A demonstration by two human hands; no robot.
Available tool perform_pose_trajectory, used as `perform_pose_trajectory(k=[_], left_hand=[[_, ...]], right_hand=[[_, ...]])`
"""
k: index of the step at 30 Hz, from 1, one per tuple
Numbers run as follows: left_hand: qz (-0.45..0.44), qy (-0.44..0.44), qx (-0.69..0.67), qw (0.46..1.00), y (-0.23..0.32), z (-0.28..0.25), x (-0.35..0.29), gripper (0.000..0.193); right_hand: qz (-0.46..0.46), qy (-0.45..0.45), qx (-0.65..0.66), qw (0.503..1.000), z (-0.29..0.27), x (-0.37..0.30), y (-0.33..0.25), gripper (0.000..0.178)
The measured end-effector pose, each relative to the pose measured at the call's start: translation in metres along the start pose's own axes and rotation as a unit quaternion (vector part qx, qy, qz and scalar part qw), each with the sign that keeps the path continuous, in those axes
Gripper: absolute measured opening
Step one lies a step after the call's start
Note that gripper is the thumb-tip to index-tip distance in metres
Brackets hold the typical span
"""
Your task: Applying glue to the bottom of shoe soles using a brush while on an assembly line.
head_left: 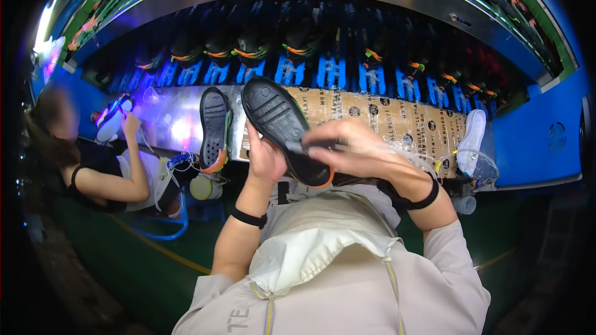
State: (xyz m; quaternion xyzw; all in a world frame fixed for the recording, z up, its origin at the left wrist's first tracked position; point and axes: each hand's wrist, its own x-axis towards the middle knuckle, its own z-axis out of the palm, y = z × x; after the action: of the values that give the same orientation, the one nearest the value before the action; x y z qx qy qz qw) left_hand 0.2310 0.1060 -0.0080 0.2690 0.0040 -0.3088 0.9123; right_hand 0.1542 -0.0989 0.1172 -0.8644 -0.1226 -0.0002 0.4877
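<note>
A black shoe sole point(273, 111) with an orange heel end and a green edge is tilted in front of my body. My left hand point(268, 156) grips it from below and along its left side, fingers partly hidden behind it. Over the sole's heel half is my right hand point(354, 149), blurred, its fingers curled round something dark that I cannot make out. Left of my left hand, a second black sole point(215, 125) with an orange end lies on the bench edge. A white shoe-shaped piece point(473, 139) rests further right.
Cardboard point(372, 118) covers the bench before me. Behind it, blue holders point(288, 74) carry black shoes with orange and green trim. A co-worker point(112, 174) sits at the left, holding a light-coloured shoe piece point(112, 121). A pale container point(203, 187) is below the bench edge.
</note>
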Motion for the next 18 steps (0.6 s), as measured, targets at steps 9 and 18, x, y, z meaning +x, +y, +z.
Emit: perform_pose_trajectory(k=[9, 18], left_hand=[[-0.008, -0.009, 0.011, 1.0, -0.013, 0.009, -0.014, 0.085], [0.027, -0.033, 0.024, 0.999, 0.003, -0.005, -0.008, 0.083]], right_hand=[[-0.118, 0.045, 0.167, 0.978, 0.026, 0.036, 0.019, 0.028], [-0.126, -0.018, 0.105, 0.986, 0.006, 0.038, 0.01, 0.031]])
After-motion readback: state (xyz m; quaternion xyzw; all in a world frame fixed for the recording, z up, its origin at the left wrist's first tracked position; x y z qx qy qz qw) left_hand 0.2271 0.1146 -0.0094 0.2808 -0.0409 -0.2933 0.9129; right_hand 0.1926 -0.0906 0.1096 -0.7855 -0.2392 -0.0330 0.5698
